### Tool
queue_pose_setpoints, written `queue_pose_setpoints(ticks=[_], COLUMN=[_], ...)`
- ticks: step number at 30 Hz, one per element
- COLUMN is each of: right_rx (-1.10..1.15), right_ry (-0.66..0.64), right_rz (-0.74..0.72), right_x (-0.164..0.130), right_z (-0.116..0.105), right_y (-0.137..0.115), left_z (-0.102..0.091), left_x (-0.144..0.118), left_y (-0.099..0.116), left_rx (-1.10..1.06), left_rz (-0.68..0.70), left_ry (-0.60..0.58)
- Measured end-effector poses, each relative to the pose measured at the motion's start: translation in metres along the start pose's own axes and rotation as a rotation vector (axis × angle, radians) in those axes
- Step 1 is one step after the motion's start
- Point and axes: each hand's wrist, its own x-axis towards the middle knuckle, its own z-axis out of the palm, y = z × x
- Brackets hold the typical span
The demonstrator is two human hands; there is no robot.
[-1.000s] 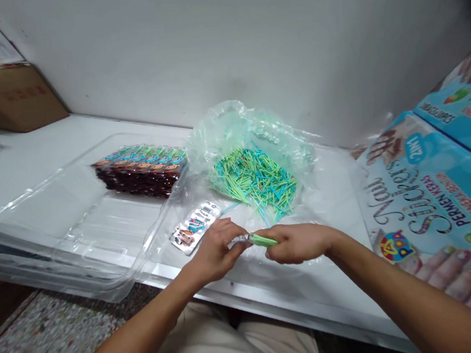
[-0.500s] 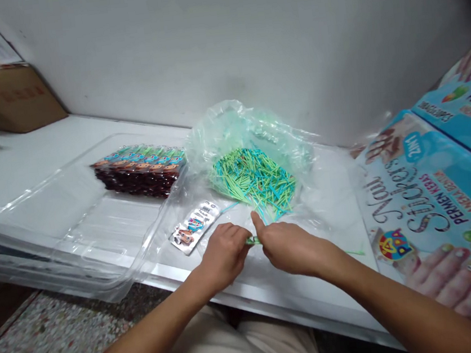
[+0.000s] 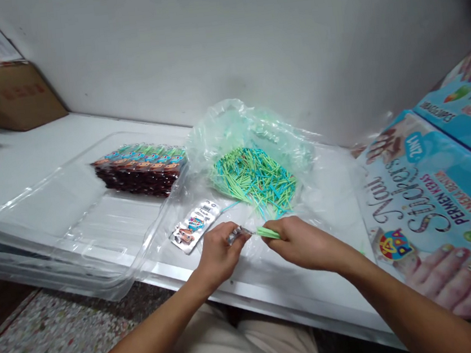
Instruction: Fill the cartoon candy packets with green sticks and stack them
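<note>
My left hand is closed in a pinch on a small silvery piece, mostly hidden by the fingers; its kind is unclear. My right hand grips a bundle of thin light-green sticks, whose ends point at the silvery piece. Whether the two touch cannot be made out. Just beyond both hands lies an open clear plastic bag with a heap of green and blue sticks. A flat printed sachet rests on the table, left of my left hand.
A clear plastic tray on the left overhangs the table's front edge, with rows of printed sachets inside. At right stands a blue printed carton. A brown cardboard box sits at the back left, against the wall.
My hands have moved slightly apart. The silvery piece and the green stick bundle now show between them, where only a bit of green showed before. My right thumb, raised earlier, has come down.
</note>
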Motion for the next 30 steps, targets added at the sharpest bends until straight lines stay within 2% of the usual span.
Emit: queue_pose_setpoints(ticks=[4,10,12,15,18,21,25,30], right_rx=[0.135,0.183,0.205,0.234,0.246,0.261,0.287,0.271], right_ry=[-0.071,-0.163,-0.189,-0.156,-0.093,-0.042,-0.036,-0.022], right_rz=[-0.027,-0.066,-0.083,-0.016,0.043,-0.008,-0.048,-0.03], right_x=[0.005,0.011,0.011,0.01,0.009,0.008,0.006,-0.001], right_z=[-0.003,-0.004,-0.005,-0.005,-0.001,0.003,0.003,-0.001], right_y=[-0.003,-0.001,0.001,0.005,0.009,0.012,0.009,0.003], left_z=[0.001,0.001,0.0,0.0,-0.001,-0.003,-0.008,-0.019], left_x=[-0.001,-0.001,-0.001,0.0,0.001,0.002,0.004,0.006], left_y=[0.001,0.004,0.003,0.001,-0.001,0.001,0.009,0.018], left_rx=[0.008,0.078,0.076,-0.018,-0.206,-0.331,-0.497,-0.474], left_rz=[0.034,0.159,0.16,0.078,-0.028,-0.073,-0.135,-0.208], left_ry=[0.014,0.054,0.058,0.019,-0.091,-0.14,-0.218,-0.252])
